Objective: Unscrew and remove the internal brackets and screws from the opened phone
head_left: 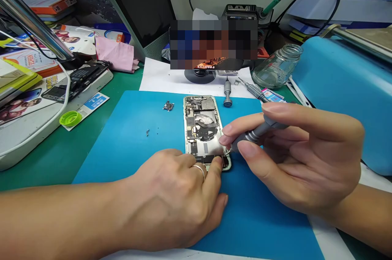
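Observation:
An opened smartphone (208, 129) lies on a blue mat, its circuit board and inner parts bare. My left hand (177, 198), with a ring on one finger, holds the phone's lower end. The index fingertip presses on the bottom right corner, and the hand hides the phone's lower left side. Pinched between the fingers and thumb of my right hand (309, 158) is a grey precision screwdriver (255, 133). It slants down to the phone's lower right edge, close to my left index fingertip. The exact contact of its tip is too small to tell.
A small metal part (168, 106) and tiny screws (147, 132) lie left of the phone. Behind it are another screwdriver (227, 93), a tool (254, 89) and a glass jar (278, 66). A second opened phone (80, 80) sits at left. A blue case (346, 100) stands right.

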`<state>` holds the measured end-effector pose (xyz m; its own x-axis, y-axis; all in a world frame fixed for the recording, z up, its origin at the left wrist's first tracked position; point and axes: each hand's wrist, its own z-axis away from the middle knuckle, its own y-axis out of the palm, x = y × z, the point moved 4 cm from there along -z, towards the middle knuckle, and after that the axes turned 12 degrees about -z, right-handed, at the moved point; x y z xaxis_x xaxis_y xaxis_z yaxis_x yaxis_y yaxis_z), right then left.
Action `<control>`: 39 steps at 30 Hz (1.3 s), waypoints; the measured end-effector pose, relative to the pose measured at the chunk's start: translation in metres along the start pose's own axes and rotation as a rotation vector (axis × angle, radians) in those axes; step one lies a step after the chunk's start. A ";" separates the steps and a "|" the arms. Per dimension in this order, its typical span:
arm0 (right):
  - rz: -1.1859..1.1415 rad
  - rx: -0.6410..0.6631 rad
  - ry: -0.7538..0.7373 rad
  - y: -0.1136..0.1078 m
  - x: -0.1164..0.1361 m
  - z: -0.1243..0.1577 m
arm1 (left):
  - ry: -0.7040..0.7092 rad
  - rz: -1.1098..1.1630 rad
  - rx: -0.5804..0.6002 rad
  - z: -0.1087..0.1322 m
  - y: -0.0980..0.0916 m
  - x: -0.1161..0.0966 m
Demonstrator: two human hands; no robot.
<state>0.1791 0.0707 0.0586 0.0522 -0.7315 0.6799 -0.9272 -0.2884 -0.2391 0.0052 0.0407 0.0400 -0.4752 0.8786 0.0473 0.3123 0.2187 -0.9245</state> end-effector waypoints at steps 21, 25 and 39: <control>-0.031 0.010 -0.004 -0.002 0.000 -0.001 | -0.034 0.039 0.014 0.002 0.002 0.000; -0.028 -0.019 -0.006 -0.003 0.001 0.000 | -0.034 0.036 0.009 0.003 0.002 0.000; -0.031 0.041 -0.016 -0.003 0.002 -0.002 | -0.038 0.046 0.007 0.000 0.002 0.000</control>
<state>0.1815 0.0713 0.0620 0.0866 -0.7315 0.6763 -0.9090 -0.3359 -0.2469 0.0056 0.0415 0.0377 -0.4911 0.8710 -0.0098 0.3286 0.1749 -0.9281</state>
